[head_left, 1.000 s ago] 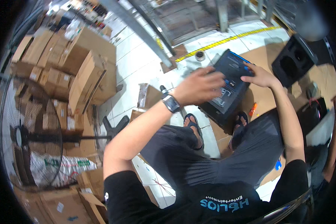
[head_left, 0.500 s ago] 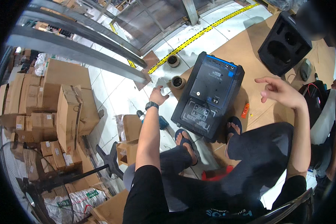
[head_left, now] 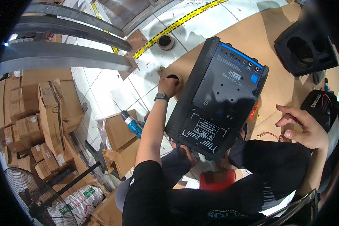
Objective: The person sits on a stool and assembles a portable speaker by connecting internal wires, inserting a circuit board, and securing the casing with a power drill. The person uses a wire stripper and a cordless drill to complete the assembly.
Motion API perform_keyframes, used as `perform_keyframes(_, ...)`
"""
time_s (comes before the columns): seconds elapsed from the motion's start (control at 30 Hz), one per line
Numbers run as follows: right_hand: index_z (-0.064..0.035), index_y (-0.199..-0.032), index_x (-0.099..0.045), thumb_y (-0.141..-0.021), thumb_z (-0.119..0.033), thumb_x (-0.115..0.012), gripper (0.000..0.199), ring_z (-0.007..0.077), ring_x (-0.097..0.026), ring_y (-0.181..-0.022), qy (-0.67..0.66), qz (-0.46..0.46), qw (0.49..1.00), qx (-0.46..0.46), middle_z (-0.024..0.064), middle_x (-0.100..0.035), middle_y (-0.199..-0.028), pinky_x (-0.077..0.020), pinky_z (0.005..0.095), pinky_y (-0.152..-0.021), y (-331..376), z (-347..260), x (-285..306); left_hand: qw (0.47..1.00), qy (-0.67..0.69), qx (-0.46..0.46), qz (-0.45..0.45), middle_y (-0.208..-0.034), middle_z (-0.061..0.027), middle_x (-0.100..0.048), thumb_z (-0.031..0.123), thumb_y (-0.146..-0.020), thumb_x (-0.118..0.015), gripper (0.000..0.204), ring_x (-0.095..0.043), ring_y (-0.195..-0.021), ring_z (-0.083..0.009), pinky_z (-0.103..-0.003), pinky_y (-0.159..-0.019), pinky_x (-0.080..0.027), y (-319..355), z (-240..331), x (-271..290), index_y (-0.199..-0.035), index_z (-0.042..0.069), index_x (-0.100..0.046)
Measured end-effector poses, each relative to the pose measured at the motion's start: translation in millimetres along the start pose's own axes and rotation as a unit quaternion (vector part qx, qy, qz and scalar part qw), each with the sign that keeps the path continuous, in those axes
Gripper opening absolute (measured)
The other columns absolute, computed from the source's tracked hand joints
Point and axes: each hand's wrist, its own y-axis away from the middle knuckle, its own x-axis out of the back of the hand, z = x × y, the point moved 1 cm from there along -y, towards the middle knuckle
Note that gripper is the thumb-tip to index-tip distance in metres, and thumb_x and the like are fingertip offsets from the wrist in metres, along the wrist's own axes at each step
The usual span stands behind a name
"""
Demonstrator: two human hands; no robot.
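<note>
A black speaker box (head_left: 211,111) with a blue-edged control panel stands in front of me between my feet. Just beyond its left side, my left hand (head_left: 169,86) reaches down at a small round tub (head_left: 179,80). Its fingertips are hidden at the tub, so what they hold, if anything, does not show. My right hand (head_left: 305,130) hovers to the right of the speaker, open and empty, fingers apart. Below that hand lie thin red and yellow wires with a connector (head_left: 268,134). An orange-red packet (head_left: 254,111) rests on the cardboard beside the speaker.
Another tub (head_left: 165,41) stands farther off near yellow tape. An emptied black speaker cabinet (head_left: 303,51) sits at far right on the cardboard sheet (head_left: 245,39). A blue drill (head_left: 132,123) lies by an open carton (head_left: 120,130). Stacked boxes and a fan (head_left: 37,196) fill the left.
My left hand has gone from open above the floor to the nearer tub. The right hand has lowered slightly, still open. The view has shifted, with the speaker appearing larger.
</note>
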Motion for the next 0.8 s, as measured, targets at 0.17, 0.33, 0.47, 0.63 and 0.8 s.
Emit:
perform_keyframes(0.17, 0.0031, -0.153, -0.044, -0.096, -0.018, -0.074, 0.068, 0.0205, -0.070, -0.102, -0.040, -0.008, 0.998, -0.049, 0.0171, -0.070, -0.113, -0.0571, 0.0343, -0.093, -1, -10, 2, 0.990, -0.011, 0.137, 0.015, -0.088, -0.0106, -0.078, 0.032, -0.090, -0.070, 0.019, -0.076, -0.084, -0.0315, -0.044, -0.070, -0.059, 9, 8, 0, -0.090, 0.016, -0.080)
perform_keyframes(0.33, 0.0053, -0.153, -0.044, -0.095, -0.017, -0.076, 0.069, 0.0235, -0.070, -0.111, -0.044, -0.016, 0.998, -0.041, 0.0185, -0.072, -0.112, -0.0527, 0.0379, -0.103, -2, -13, 1, 0.984, -0.063, 0.164, -0.041, -0.092, -0.0115, -0.079, 0.022, -0.094, -0.062, 0.020, -0.078, -0.088, -0.0287, -0.043, -0.071, -0.060, 16, 8, -15, -0.092, 0.014, -0.080)
perform_keyframes(0.47, 0.0053, -0.152, -0.044, -0.095, -0.020, -0.078, 0.071, 0.0240, -0.070, -0.111, -0.013, -0.031, 0.999, 0.009, 0.0185, -0.072, -0.113, -0.0525, 0.0383, -0.102, -3, -4, 1, 0.980, -0.094, 0.172, -0.042, -0.093, -0.0118, -0.079, 0.019, -0.095, -0.060, 0.022, -0.078, -0.088, -0.0295, -0.043, -0.072, -0.060, 15, 7, -21, -0.090, 0.013, -0.080)
perform_keyframes(0.63, 0.0047, -0.152, -0.044, -0.096, -0.025, -0.078, 0.072, 0.0238, -0.070, -0.110, -0.005, -0.035, 0.999, 0.003, 0.0185, -0.072, -0.114, -0.0523, 0.0379, -0.102, -5, 3, 3, 0.978, -0.092, 0.184, -0.040, -0.096, -0.0115, -0.079, 0.017, -0.096, -0.058, 0.023, -0.077, -0.092, -0.0291, -0.044, -0.074, -0.060, 12, 9, -22, -0.090, 0.012, -0.079)
perform_keyframes(0.8, 0.0054, -0.154, -0.041, -0.096, -0.020, -0.077, 0.072, 0.0213, -0.069, -0.106, 0.026, -0.054, 0.998, 0.018, 0.0187, -0.069, -0.117, -0.0547, 0.0343, -0.096, -8, 0, 3, 0.982, -0.082, 0.163, -0.053, -0.100, -0.0118, -0.078, 0.017, -0.094, -0.060, 0.020, -0.077, -0.094, -0.0298, -0.045, -0.077, -0.060, 14, 10, -16, -0.093, 0.011, -0.079)
